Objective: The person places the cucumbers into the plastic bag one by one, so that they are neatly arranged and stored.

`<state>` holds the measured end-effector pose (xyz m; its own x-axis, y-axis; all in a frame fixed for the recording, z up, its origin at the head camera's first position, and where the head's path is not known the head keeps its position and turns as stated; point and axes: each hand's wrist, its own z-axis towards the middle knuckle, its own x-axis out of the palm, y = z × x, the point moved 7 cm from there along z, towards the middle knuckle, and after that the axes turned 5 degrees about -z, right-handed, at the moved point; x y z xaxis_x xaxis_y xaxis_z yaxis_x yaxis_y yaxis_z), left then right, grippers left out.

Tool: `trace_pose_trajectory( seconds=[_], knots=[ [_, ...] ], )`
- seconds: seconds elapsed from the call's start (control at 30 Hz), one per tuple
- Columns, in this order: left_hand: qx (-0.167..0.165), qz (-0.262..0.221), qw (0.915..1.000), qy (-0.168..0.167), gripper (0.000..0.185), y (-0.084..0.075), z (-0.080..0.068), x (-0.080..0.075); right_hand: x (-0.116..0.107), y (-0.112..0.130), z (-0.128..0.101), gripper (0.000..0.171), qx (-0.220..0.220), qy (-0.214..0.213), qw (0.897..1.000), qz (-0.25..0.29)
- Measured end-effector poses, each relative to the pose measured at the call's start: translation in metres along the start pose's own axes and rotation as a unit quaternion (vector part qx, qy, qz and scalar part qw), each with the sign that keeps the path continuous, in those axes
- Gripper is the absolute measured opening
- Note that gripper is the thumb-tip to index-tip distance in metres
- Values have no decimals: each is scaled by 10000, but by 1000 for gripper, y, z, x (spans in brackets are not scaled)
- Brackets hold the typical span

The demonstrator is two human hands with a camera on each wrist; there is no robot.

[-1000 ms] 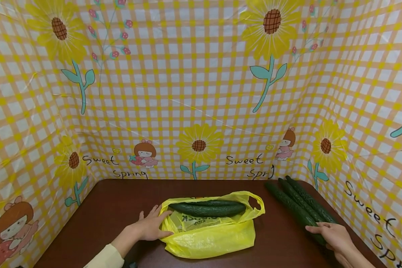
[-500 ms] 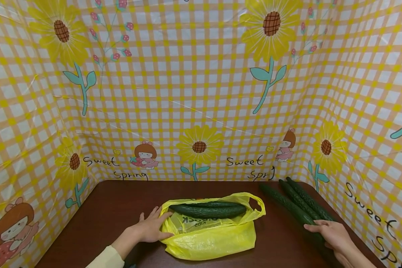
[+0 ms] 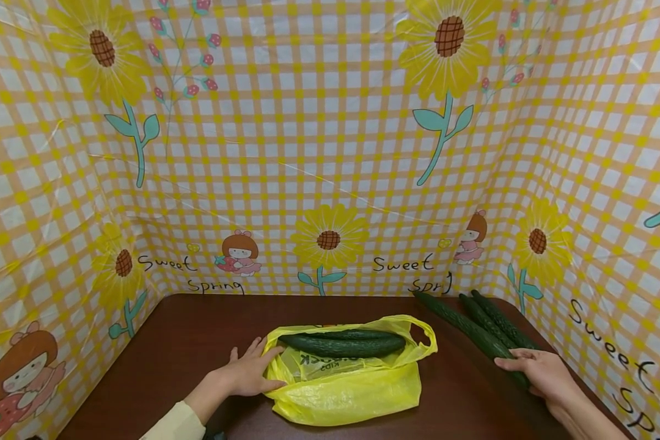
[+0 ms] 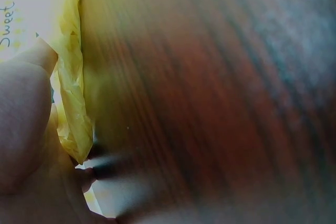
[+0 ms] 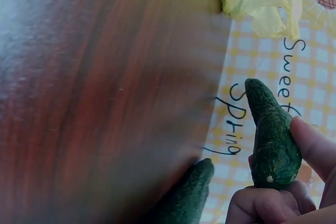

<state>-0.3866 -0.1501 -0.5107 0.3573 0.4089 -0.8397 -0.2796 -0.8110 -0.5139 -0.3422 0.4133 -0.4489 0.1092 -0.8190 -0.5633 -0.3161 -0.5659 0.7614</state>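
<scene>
Two hands: each has its own job, one at the bag and one at the loose pile.
Left hand point(image 3: 251, 374): my fingers lie flat and spread on the yellow bag's point(image 3: 352, 385) left edge, pinning the thin plastic to the brown table point(image 3: 198, 330) so its mouth stays open.
Bagged cucumbers point(image 3: 343, 343): they lie lengthwise in the bag's mouth.
Right hand point(image 3: 544, 374): my fingers curl round the near end of one cucumber point(image 3: 462, 322); its far tip points towards the back wall.
Spare cucumbers point(image 3: 500, 324): two lie just beside it at the table's right edge, close to my reach.
</scene>
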Motion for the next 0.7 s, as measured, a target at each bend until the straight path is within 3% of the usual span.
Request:
trace_pose_trajectory(
  seconds=[0.27, 0.7],
  knots=[
    [-36, 68, 10000, 4, 85, 4, 2, 2, 1, 20, -6, 93, -267, -15, 9996, -18],
    [-78, 125, 9999, -1, 87, -1, 0, 0, -1, 49, -9, 82, -617, 53, 9960, -640]
  ],
)
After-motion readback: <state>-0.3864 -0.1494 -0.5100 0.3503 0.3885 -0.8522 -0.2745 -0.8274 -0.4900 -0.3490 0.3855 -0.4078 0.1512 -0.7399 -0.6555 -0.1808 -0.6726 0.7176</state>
